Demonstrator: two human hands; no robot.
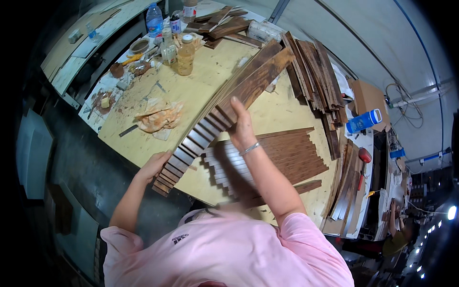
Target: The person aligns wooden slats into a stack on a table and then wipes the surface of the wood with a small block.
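Observation:
Held up over the table is a long row of dark brown wooden slats (260,79), stood side by side with their end faces showing in a curved line. At the near end of this row, my left hand (154,166) is closed around its left side. My right hand (242,130) grips the right side near the middle, thumb up on the wood. Beneath my right forearm, more slats lie flat against each other as a brown panel (291,158) with stepped ends. A single loose slat (308,186) lies along the panel's near side.
A stained rag (160,116) lies on the pale tabletop (210,64), with a jar of yellowish liquid (186,56) behind it. Slats are piled at the right (315,71) and far edge (229,26). A blue bottle (363,121) and red-headed mallet (364,155) rest right. Another person (399,234) is far right.

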